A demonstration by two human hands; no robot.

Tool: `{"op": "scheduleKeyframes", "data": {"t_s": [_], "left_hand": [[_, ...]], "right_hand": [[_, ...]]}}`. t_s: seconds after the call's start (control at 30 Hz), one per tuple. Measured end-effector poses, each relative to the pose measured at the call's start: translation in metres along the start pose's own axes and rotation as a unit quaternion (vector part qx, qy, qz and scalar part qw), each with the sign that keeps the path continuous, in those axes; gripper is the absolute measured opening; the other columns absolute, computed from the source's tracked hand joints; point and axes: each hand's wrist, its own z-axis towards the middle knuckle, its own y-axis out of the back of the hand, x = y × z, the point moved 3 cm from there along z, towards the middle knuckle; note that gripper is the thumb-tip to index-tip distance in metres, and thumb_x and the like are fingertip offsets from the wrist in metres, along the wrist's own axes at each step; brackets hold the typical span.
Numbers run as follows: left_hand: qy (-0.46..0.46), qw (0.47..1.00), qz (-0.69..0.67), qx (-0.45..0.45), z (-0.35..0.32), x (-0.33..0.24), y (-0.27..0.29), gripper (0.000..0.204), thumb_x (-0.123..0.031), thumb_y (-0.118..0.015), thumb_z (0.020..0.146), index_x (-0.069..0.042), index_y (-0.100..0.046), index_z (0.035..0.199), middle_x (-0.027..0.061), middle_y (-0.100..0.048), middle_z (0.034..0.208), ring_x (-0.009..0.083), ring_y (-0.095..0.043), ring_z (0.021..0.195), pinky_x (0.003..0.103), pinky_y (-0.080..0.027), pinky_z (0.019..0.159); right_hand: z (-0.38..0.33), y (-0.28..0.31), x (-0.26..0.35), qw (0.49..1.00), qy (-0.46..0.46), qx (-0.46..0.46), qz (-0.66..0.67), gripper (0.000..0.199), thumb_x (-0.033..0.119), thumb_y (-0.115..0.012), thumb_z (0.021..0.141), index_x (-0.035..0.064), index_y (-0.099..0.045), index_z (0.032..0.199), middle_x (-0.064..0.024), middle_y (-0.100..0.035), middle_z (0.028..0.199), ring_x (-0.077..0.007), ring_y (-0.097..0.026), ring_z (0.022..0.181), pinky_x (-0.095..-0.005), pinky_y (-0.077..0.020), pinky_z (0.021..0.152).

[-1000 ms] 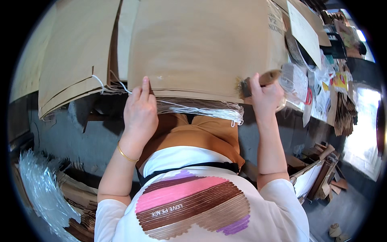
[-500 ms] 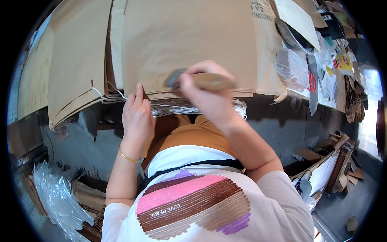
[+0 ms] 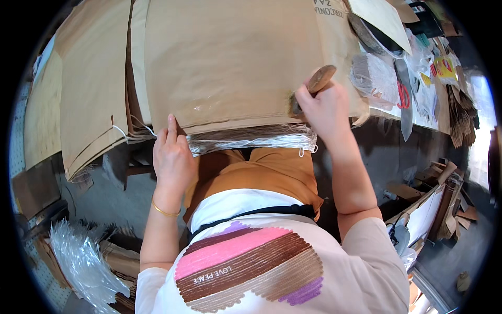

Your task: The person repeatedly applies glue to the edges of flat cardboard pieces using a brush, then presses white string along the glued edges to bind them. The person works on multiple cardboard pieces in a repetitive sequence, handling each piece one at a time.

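A stack of brown paper bags (image 3: 230, 57) lies flat before me, its layered near edges facing me. My right hand (image 3: 329, 107) grips a brush with a wooden handle (image 3: 321, 78). The dark bristles touch the top bag near its right side, close to the near edge. Wet, shiny streaks show on the paper along that edge. My left hand (image 3: 173, 159) holds nothing; its index finger stretches onto the near left corner of the top bag. White strings (image 3: 251, 142) hang in a bunch below the near edge, between my hands.
Another brown paper stack (image 3: 94, 78) lies at the left. To the right are a clear plastic bag (image 3: 374, 78), red-handled scissors (image 3: 403, 95), a broad blade (image 3: 406, 125) and a dark round container (image 3: 374, 39). Clear plastic strips (image 3: 86, 261) hang at the lower left.
My right hand has swept the brush rightward along the near edge, and the handle now points up and away. My left hand stays at the corner; the view has shifted slightly.
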Motion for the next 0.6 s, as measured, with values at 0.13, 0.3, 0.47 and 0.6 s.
{"op": "scheduleKeyframes", "data": {"t_s": [0.13,0.3,0.47,0.6], "left_hand": [[0.014,1.0,0.011,0.002,-0.004,0.0,0.002,0.005,0.002,-0.061,0.074,0.003,-0.057,0.072,0.0233,-0.047,0.136,0.0378,-0.051,0.106,0.043,-0.043,0.091],[0.004,0.996,-0.063,-0.058,-0.011,-0.003,0.002,0.006,0.0,-0.062,0.076,0.0,-0.056,0.078,0.0181,-0.047,0.138,0.0373,-0.047,0.113,0.045,-0.039,0.095],[0.09,0.833,-0.543,0.059,-0.038,-0.006,0.027,0.006,-0.001,-0.059,0.085,0.0,-0.054,0.082,0.0102,-0.062,0.092,0.019,-0.056,0.084,0.031,-0.045,0.073],[0.061,0.783,-0.614,0.082,-0.04,-0.03,0.07,0.002,0.001,-0.062,0.084,0.002,-0.061,0.083,0.0016,-0.055,0.065,0.0058,-0.043,0.053,0.021,-0.031,0.046]], "right_hand": [[0.007,0.07,-0.041,0.858,-0.059,-0.081,0.504,0.009,0.012,-0.064,0.083,0.005,-0.066,0.087,-0.0021,-0.066,0.083,-0.0125,-0.058,0.066,-0.0284,-0.0454,0.06],[0.017,0.13,-0.138,0.944,0.207,-0.234,-0.107,0.018,0.004,-0.061,0.085,0.0029,-0.067,0.103,-0.0081,-0.065,0.088,-0.0203,-0.061,0.076,-0.0309,-0.0483,0.07],[-0.015,0.102,-0.137,0.953,0.114,-0.127,-0.25,0.035,-0.005,-0.054,0.079,0.0055,-0.065,0.11,-0.0113,-0.06,0.095,-0.0289,-0.06,0.09,-0.0342,-0.0475,0.08],[-0.075,0.016,-0.02,0.961,0.12,0.109,0.224,0.036,-0.002,-0.059,0.081,0.0011,-0.061,0.117,-0.0126,-0.066,0.103,-0.0235,-0.062,0.099,-0.0325,-0.0486,0.086]]}}
